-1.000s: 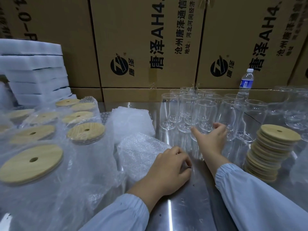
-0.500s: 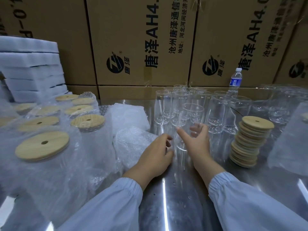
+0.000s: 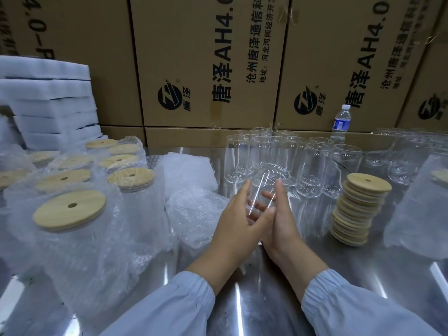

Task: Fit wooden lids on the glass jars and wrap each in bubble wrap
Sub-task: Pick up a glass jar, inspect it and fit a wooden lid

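A clear glass jar (image 3: 265,187) is held tilted above the steel table (image 3: 242,282), its far end pointing away from me. My left hand (image 3: 236,224) grips its left side with the thumb across the near end. My right hand (image 3: 284,220) holds its right side, with fingers showing through the glass. A stack of wooden lids (image 3: 358,209), each with a small hole, stands to the right of my hands. Several empty jars (image 3: 315,166) stand upright behind. Loose bubble wrap (image 3: 194,209) lies just left of my left hand.
Several lidded jars wrapped in bubble wrap (image 3: 70,214) crowd the left side. Another wrapped jar (image 3: 417,209) stands at the right edge. White foam sheets (image 3: 48,105) are stacked at the back left. A water bottle (image 3: 341,122) stands before the cardboard boxes (image 3: 206,69) walling the back.
My right hand has drawn one jar out of the group toward me. My left hand has left the bubble wrap and joined it on the jar.
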